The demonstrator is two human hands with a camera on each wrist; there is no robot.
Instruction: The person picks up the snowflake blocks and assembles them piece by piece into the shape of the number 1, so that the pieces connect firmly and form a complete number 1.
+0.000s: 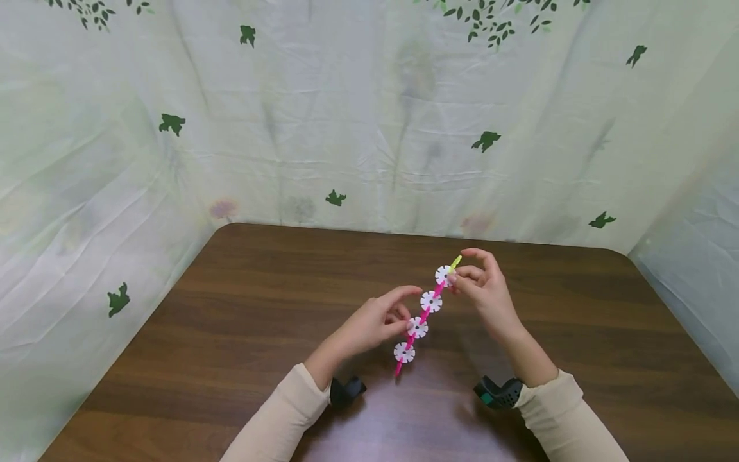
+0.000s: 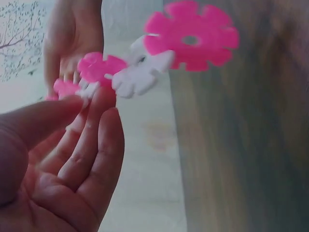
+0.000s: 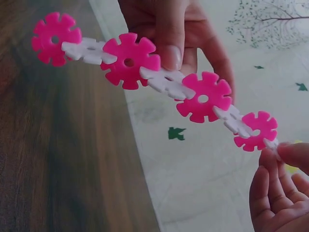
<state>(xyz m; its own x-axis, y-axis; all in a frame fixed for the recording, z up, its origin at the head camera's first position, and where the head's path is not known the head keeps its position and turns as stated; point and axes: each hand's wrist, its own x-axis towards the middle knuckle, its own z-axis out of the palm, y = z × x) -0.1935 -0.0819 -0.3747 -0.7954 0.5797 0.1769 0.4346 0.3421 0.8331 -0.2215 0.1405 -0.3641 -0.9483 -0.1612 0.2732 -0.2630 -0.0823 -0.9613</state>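
Observation:
A chain of notched flower-shaped plastic discs, pink ones (image 3: pixel 129 62) alternating with white ones (image 3: pixel 167 83), slants above the table in the head view. My left hand (image 1: pixel 375 323) pinches a white disc (image 1: pixel 418 327) partway along it, between thumb and fingers. At the upper end my right hand (image 1: pixel 489 295) pinches the last white disc (image 1: pixel 442 276), beside a yellow disc (image 1: pixel 456 262) seen edge-on. In the right wrist view the right fingers mostly hide the yellow disc. The lower end, a pink disc (image 2: pixel 191 36), hangs free past the left hand.
A brown wooden table (image 1: pixel 277 276) spreads under both hands. Behind it and at the sides hangs a pale curtain (image 1: pixel 358 115) printed with leaves and green birds. Dark straps with devices, one left (image 1: pixel 348 391) and one right (image 1: pixel 498 393), sit at the wrists.

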